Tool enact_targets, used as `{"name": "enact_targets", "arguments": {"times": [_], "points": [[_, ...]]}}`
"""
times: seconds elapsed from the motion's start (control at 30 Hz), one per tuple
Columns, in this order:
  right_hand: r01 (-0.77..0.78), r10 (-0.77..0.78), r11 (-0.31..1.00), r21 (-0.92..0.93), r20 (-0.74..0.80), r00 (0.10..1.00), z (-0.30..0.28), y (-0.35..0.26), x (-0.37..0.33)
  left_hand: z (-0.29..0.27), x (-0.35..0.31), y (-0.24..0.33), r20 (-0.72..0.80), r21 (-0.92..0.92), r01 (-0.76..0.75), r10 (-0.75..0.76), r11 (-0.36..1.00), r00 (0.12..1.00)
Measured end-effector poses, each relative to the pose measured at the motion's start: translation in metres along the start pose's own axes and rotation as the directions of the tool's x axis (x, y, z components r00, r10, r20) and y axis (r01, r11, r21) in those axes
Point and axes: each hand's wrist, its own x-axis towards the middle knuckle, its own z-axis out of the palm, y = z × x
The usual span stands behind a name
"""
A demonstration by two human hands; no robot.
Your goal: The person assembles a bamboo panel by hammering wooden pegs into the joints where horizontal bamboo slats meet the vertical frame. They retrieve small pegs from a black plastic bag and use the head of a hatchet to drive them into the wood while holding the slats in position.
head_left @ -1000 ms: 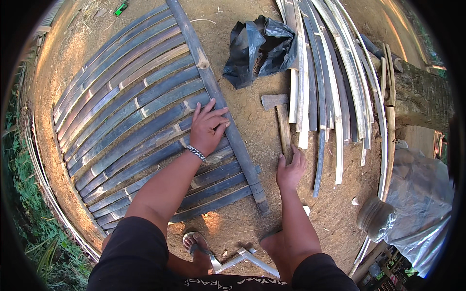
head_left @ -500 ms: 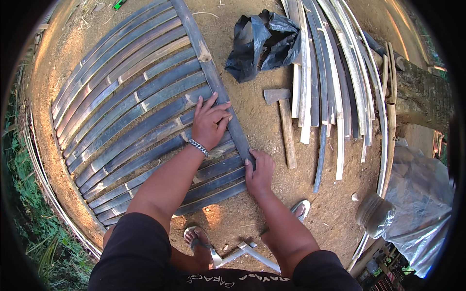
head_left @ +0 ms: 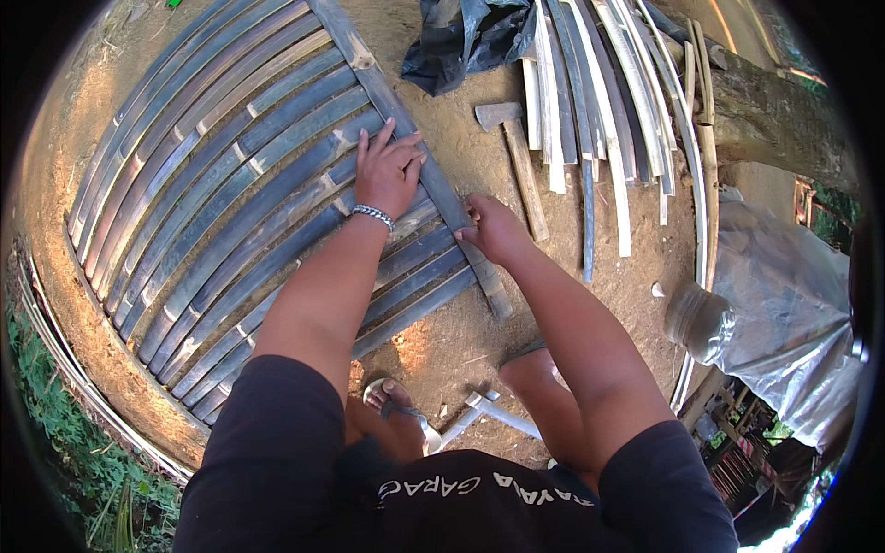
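Note:
A panel of dark bamboo slats (head_left: 277, 198) lies on the ground to the left, with a long bamboo crosspiece (head_left: 403, 118) over the slat ends. My left hand (head_left: 389, 175), a chain bracelet at its wrist, rests open on the slats, its fingertips reaching the crosspiece. Beside the crosspiece's right edge, short of its near end, my right hand (head_left: 498, 230) is closed, with fingers curled and thumb touching the wood. Whatever is inside its curled fingers is hidden. An axe-like tool with a wooden handle (head_left: 525, 180) lies just beyond this hand.
Several loose bamboo strips (head_left: 627, 101) lie at the far right beside a black plastic bag (head_left: 470, 41). A log (head_left: 784, 115) and clear plastic sheeting (head_left: 784, 304) are at the right. Near my feet lie crossed pale strips (head_left: 475, 405).
My right hand has slid away from the crosspiece's near end, farther along its edge, and its fingers have curled in. My left hand stays at the same slats. The whole view has shifted.

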Motion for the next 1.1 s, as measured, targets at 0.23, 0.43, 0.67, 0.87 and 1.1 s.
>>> {"name": "enact_targets", "arguments": {"times": [0.23,0.43,0.67,0.87,1.1], "points": [[-0.038,0.039,0.997,-0.071,0.009,0.999,-0.004,-0.013,-0.004,-0.002,0.001,-0.001,0.020,-0.038,0.013,-0.013,0.999,1.000],[-0.051,0.052,0.998,0.027,-0.069,0.996,0.003,-0.017,-0.013,-0.003,-0.001,-0.001,-0.003,-0.030,0.017,-0.017,0.999,1.000],[-0.069,0.031,0.996,-0.048,-0.557,0.830,0.027,0.031,-0.024,-0.001,-0.003,-0.003,-0.031,-0.041,0.010,-0.011,0.999,0.999],[-0.414,0.391,0.904,0.106,-0.596,0.702,0.012,0.069,-0.006,0.002,0.000,0.002,-0.035,-0.025,-0.001,0.000,1.000,0.999],[-0.434,0.347,0.899,-0.066,-0.497,0.795,0.013,0.070,-0.006,0.000,0.000,0.003,-0.053,-0.030,0.000,-0.002,1.000,0.999]]}}
